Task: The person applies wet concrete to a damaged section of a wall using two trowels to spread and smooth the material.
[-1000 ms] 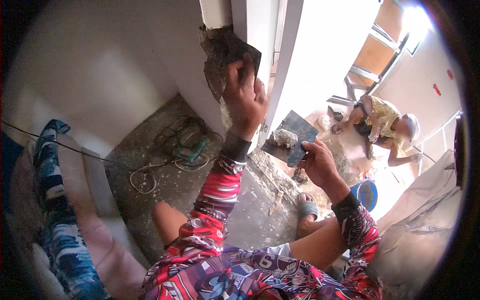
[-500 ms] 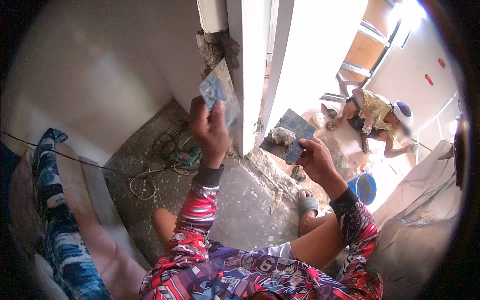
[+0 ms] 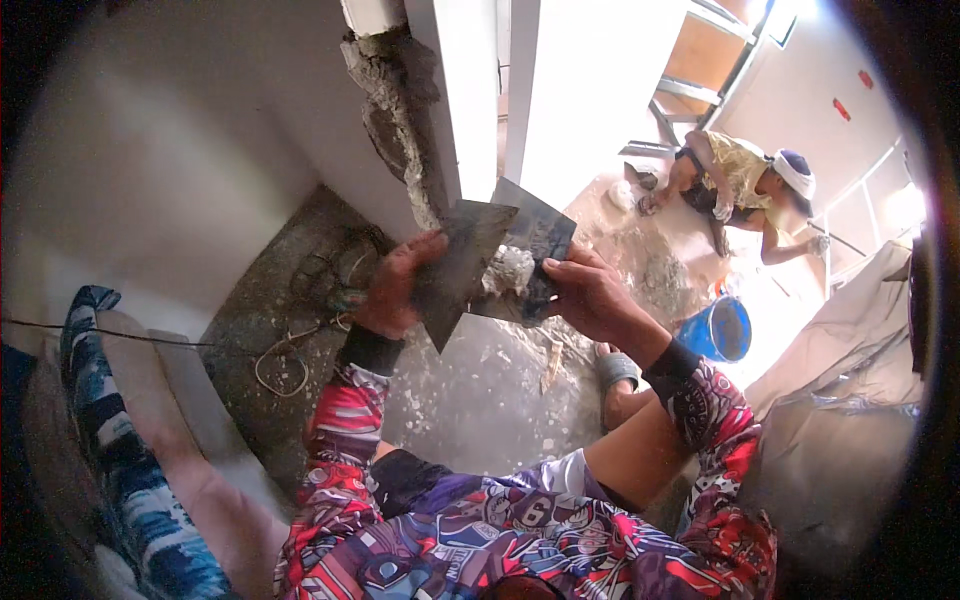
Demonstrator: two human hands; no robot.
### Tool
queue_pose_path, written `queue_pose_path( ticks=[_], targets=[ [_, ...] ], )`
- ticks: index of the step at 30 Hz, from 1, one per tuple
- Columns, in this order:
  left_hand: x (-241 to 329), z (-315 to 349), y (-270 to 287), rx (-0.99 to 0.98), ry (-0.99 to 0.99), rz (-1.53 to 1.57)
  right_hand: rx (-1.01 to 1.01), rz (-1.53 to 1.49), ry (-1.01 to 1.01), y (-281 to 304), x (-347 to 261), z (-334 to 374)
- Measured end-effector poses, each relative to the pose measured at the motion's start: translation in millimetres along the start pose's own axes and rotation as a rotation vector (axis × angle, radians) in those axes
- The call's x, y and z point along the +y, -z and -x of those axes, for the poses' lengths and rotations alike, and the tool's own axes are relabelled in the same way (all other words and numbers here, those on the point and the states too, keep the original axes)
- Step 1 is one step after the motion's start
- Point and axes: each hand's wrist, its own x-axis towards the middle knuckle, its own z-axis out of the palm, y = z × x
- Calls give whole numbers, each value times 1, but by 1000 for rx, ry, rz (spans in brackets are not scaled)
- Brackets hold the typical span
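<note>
**Two plastering blades meet over the concrete floor**

The left hand [image 3: 395, 290] grips a flat, mortar-smeared grey metal trowel [image 3: 460, 265], fingers curled round its near edge. Its tip overlaps a shiny rectangular steel blade [image 3: 535, 245] carrying a lump of grey mortar [image 3: 510, 270], pinched by the right hand [image 3: 590, 295]. Far right, a blue plastic bucket [image 3: 722, 328] stands near a crouching person [image 3: 745, 185].

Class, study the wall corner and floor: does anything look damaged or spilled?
Yes. The white wall's corner edge is broken open, showing rough grey mortar. Pale mortar splatters dot the grey concrete floor below both hands.
</note>
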Motion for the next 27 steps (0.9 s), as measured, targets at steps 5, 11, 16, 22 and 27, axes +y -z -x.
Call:
queue_pose_path(
  ticks=[5, 11, 16, 22, 27],
  targets=[
    [-16, -3, -19, -162, 546, 656, -9, -13, 75, 4, 7, -2],
    [-54, 3, -4, -101, 163, 71, 10, 29, 59, 8, 13, -4],
    [-30, -1, -6, 136, 584, 461, 10, 21, 53, 8, -2, -1],
    [-23, 14, -6, 577, 247, 298, 97, 65, 38, 19, -3, 0],
    [2, 17, -24, 637, -204, -293, 86, 129, 7, 19, 5, 0]
  ],
)
